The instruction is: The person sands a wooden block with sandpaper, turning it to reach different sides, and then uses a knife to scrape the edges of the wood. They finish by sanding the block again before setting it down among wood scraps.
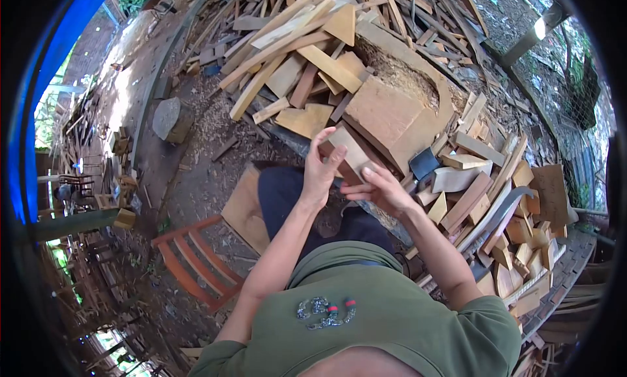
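Note:
Between my two hands I hold a short rectangular wooden block [349, 156], tilted, with a pale upper face and a reddish-brown side. My left hand [321, 170] grips its upper left end, thumb on the pale face. At the lower right end, my right hand [381, 186] pinches the block with its thumb on top and its fingers beneath. Just beyond the block lies a large flat wooden slab [385, 112] on the work surface. A dark square object [424, 163] rests to the right of my right hand.
Long offcuts [281, 44] are heaped beyond the slab. More wood pieces [483, 201] pile up on the right. A slatted reddish chair [199, 263] stands at the lower left, and a stump [171, 120] sits on the littered ground.

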The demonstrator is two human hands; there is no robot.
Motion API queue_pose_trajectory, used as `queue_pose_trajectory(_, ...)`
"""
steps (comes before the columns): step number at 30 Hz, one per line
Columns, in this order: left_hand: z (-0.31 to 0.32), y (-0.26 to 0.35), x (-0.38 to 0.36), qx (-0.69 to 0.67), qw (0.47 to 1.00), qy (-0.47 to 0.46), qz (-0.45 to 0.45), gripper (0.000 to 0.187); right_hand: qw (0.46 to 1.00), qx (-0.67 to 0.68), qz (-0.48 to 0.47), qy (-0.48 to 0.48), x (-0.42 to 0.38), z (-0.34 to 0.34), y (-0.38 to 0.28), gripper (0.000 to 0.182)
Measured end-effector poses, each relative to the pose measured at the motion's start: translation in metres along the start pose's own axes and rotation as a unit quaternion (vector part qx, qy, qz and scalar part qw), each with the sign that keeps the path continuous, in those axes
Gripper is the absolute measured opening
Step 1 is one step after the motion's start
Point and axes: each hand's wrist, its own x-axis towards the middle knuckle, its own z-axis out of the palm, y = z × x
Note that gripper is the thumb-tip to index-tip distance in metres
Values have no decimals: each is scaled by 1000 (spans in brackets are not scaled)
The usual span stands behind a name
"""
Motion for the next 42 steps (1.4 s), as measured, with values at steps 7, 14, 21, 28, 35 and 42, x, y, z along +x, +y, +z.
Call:
queue_pose_trajectory(7,14,-39,6,-69,979,31,-191,44,991,10,-36,125,-12,-24,42,62)
queue_pose_trajectory(14,49,-29,46,-139,906,-64,-395,37,505,-693,-116,501,-14,-157,81,67)
queue_pose_trajectory(21,57,-9,75,-211,792,-154,-552,45,420,-750,124,495,36,-213,74,59)
queue_pose_trajectory(28,80,19,105,-20,852,-241,-464,50,390,-720,57,572,36,-209,84,61)
queue_pose_trajectory(35,92,14,152,-36,842,-169,-511,39,431,-390,-216,784,49,-139,40,28)
queue_pose_trajectory(42,111,-28,154,18,816,-196,-544,42,284,-432,-359,777,56,69,9,36)
